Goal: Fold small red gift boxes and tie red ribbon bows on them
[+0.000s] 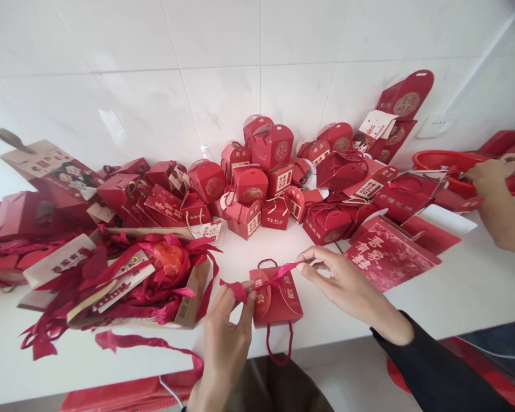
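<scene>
A small red gift box (278, 306) with gold lettering and cord handles lies near the table's front edge. Across its top runs a magenta ribbon (278, 277), crossed or knotted near the middle. One end of the ribbon is pinched in my left hand (229, 320), at the box's left side. My right hand (339, 280) pinches the other end between thumb and fingers, above the box's right side. One cord handle hangs over the table edge.
An open carton (189, 309) full of ribbons and cards stands at the left. Many red gift boxes (249, 186) are piled along the tiled wall. At the far right another person's hands (493, 171) reach over a red basin (438, 160). A pink patterned bag (390, 254) lies right of centre.
</scene>
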A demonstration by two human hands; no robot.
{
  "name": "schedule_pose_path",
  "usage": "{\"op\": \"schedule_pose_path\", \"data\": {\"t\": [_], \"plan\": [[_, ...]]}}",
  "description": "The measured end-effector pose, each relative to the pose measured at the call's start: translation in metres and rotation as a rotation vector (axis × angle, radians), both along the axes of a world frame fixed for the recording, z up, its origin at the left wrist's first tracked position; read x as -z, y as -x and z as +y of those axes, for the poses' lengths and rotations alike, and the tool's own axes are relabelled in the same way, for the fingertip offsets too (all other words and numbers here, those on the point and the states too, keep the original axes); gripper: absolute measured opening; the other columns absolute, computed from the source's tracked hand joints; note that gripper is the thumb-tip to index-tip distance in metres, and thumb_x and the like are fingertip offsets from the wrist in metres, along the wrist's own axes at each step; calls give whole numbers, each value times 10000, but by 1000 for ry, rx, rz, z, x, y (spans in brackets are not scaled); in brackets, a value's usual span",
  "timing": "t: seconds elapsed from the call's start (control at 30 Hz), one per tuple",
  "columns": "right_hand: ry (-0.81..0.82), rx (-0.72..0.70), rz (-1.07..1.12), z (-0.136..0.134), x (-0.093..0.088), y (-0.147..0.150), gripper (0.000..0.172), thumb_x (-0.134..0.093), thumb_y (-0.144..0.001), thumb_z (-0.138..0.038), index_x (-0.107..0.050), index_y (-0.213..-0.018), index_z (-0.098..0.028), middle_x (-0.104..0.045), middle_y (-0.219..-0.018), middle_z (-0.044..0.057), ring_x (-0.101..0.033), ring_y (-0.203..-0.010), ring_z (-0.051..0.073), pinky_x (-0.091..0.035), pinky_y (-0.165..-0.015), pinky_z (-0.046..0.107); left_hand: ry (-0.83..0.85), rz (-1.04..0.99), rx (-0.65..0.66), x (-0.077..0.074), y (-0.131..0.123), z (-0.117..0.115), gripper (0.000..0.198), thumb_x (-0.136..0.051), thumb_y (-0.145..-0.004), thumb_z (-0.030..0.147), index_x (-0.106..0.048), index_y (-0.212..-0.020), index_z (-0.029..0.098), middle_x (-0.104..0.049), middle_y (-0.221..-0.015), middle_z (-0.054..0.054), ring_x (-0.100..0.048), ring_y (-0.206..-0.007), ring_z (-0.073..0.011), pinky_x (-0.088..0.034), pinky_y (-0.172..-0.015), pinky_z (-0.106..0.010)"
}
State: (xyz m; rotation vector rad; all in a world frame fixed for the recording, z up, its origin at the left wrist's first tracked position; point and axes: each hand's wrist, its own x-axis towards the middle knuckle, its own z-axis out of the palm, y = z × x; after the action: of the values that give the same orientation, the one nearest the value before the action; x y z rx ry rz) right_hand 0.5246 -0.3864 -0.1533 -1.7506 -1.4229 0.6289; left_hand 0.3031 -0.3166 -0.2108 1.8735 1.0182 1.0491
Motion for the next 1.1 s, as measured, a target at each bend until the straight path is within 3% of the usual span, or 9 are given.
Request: {"op": "schedule_pose_path", "data": {"t": [0.17, 0.37, 0.53, 0.67, 0.77, 0.83, 0.9, 0.97, 1.1], "plan": [[-38, 110, 150, 0, 5, 4, 227, -547, -967, -445, -631, -919, -240, -685, -915, 14, -651, -881, 218, -486, -750, 301, -114, 75, -6, -2, -2, 0, 150, -569, -965, 273, -681, -875, 230, -681, -898, -45, -664, -874, -188, -538, -750, -260], [131, 250, -266, -16, 18, 1, 135, -521, -869, -351, -559, -787, -250, -614, -684, -2, -528, -558, 194, -363, -564, 320, -161, 94, -12, 6, 0, -3, 141, -569, -907, 197, -618, -776, 213, -587, -754, -13, -591, -707, -158, -492, -637, -235], [92, 345, -343, -32, 29, -6, 312, -479, -931, -523, -631, -881, -255, -659, -723, 41, -604, -586, 237, -399, -573, 347, 227, -106, -6, 11, 5, -9, 199, -638, -919, 354, -714, -1039, 215, -704, -944, -57, -688, -911, -211, -562, -786, -288], [31, 303, -141, -37, 26, -6, 305, -518, -951, -529, -644, -969, -252, -697, -824, 60, -656, -720, 254, -476, -646, 362, 356, -186, 127, -1, 5, -16, 400, -666, -911, 482, -696, -1225, 236, -673, -1284, -111, -636, -1216, -272, -531, -1020, -367], [-25, 198, 297, -35, 25, 0, 342, -541, -974, -577, -619, -1029, -248, -696, -942, 59, -661, -878, 246, -525, -767, 362, 250, -135, 83, -5, 3, -21, 361, -564, -969, 514, -757, -1051, 221, -696, -1158, -100, -655, -1120, -248, -537, -982, -340], [-35, 170, 617, -31, 29, 2, 352, -580, -966, -595, -588, -1020, -248, -609, -740, -9, -608, -721, 192, -517, -700, 321, 274, -141, -26, 0, 1, -21, 407, -525, -980, 549, -755, -965, 214, -708, -1044, -81, -657, -1053, -233, -535, -945, -321], [-35, 234, 774, -26, 35, 2, 369, -666, -917, -593, -569, -974, -242, -399, -577, -86, -430, -528, 135, -417, -541, 259, 387, -183, -163, 10, 0, -19, 458, -546, -945, 615, -741, -918, 202, -717, -988, -72, -657, -988, -228, -536, -903, -321], [-48, 317, 764, -24, 41, -2, 390, -730, -869, -585, -575, -942, -235, -303, -573, -103, -312, -491, 118, -312, -475, 246, 526, -257, -262, 19, -1, -18, 512, -597, -881, 679, -737, -905, 187, -731, -1007, -80, -662, -924, -226, -550, -847, -330], [-37, 296, 493, -29, 43, -10, 350, -629, -944, -587, -628, -949, -237, -526, -723, -11, -508, -671, 184, -418, -581, 293, 601, -399, -282, 17, -2, -15, 482, -651, -867, 640, -742, -1040, 199, -738, -1163, -81, -674, -1073, -236, -542, -942, -334]]}}
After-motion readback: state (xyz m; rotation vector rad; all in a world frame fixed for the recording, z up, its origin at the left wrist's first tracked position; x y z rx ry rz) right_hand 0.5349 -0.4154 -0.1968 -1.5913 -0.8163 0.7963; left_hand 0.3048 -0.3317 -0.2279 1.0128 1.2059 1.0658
